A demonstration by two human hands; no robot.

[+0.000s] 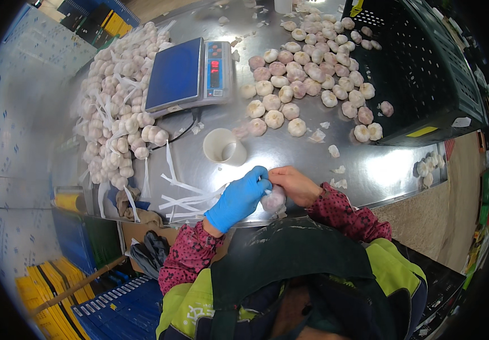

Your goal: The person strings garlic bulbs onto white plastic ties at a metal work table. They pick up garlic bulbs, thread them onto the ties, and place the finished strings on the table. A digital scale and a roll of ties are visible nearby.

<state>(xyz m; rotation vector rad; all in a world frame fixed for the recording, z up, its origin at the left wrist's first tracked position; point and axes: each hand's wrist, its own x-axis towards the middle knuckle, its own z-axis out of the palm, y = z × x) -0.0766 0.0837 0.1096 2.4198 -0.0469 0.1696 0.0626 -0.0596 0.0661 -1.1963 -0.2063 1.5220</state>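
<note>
One digital scale [190,73], one white cup [223,147] and one black plastic crate [426,73] sit on one steel table [392,170]. Loose garlic bulbs [307,68] number several dozen; netted garlic bags [114,107] are too heaped to count. Two hands share one bulb [274,199].

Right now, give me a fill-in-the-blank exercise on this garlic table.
1. The left hand wears a ____ glove.
2. Both hands hold a garlic bulb; the right hand is ____.
3. The scale has a ____ platform.
4. The white cup lies on its ____.

Missing words: blue; bare; blue; side
</note>
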